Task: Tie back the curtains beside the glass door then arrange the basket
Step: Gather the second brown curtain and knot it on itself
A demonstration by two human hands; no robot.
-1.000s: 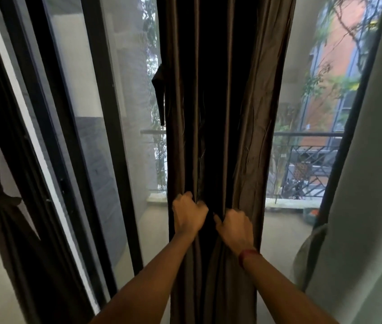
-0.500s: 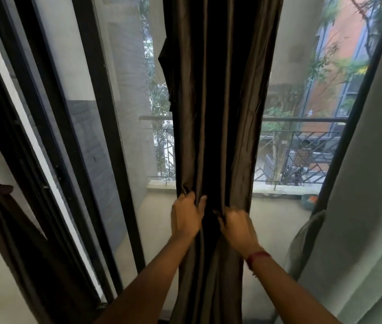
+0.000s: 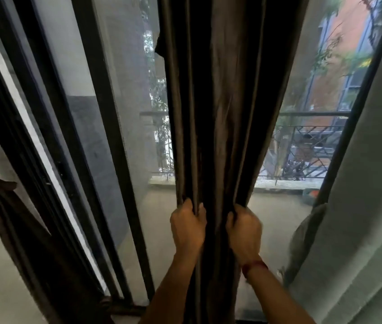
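My left hand (image 3: 187, 226) and right hand (image 3: 243, 230) each grip folds of the brown curtain (image 3: 222, 101). They sit side by side before the glass door (image 3: 119, 113).

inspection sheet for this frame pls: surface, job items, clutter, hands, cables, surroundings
Surface: pale floor, bare where visible.
Job's things: brown curtain hangs gathered at centre, untied; second curtain far left already knotted; basket not in view.
Clutter: small object on the balcony floor, too blurred to identify.
Grippers: left hand and right hand both grip the centre curtain's folds.
Cables: nothing seen.
Surroundings: glass door frame, balcony railing, pale curtain right.
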